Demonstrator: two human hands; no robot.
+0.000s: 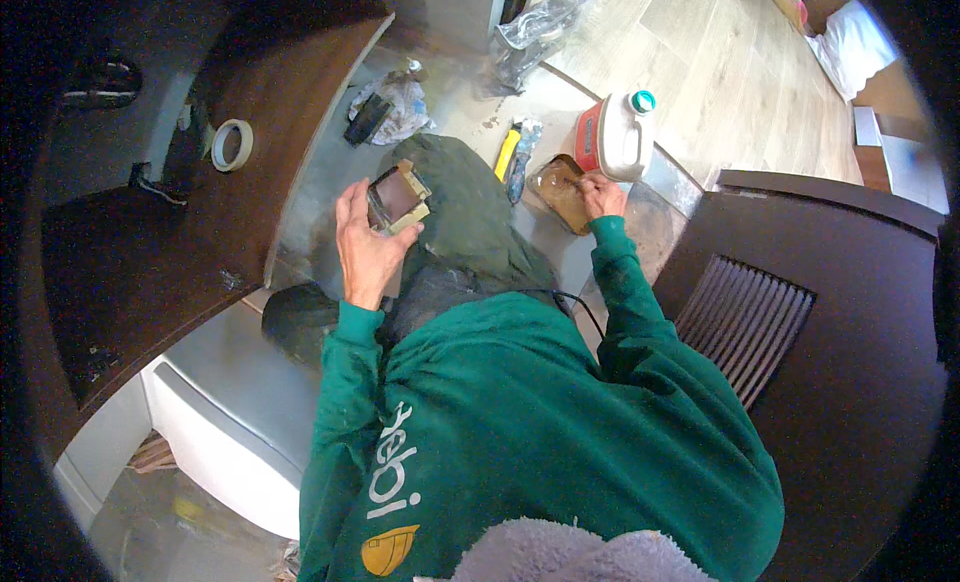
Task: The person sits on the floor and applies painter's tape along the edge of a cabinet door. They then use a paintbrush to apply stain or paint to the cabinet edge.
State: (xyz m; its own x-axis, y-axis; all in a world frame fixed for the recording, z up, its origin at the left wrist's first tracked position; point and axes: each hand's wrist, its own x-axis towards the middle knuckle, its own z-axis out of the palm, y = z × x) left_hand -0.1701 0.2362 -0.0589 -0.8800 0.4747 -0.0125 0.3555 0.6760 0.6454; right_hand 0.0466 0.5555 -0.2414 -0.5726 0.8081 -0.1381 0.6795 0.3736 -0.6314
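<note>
Floor point(690, 42): pale planks behind jug point(612, 145).
Left hand point(366, 247): half curled, gripping small brown-faced box point(397, 195).
Right hand point(604, 197): bunched at brown tray point(566, 218); cannot tell grasp.
Tray: right of box, nearer right hand, long axis pointing away.

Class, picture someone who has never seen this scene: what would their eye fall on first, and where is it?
Probably the bright green sweatshirt, filling the lower middle. Next, left of centre, the left hand holds a small boxy object, while the right hand is at a brown tray beside a white-and-red jug. A pale tape roll stands out against dark wood at left.
</note>
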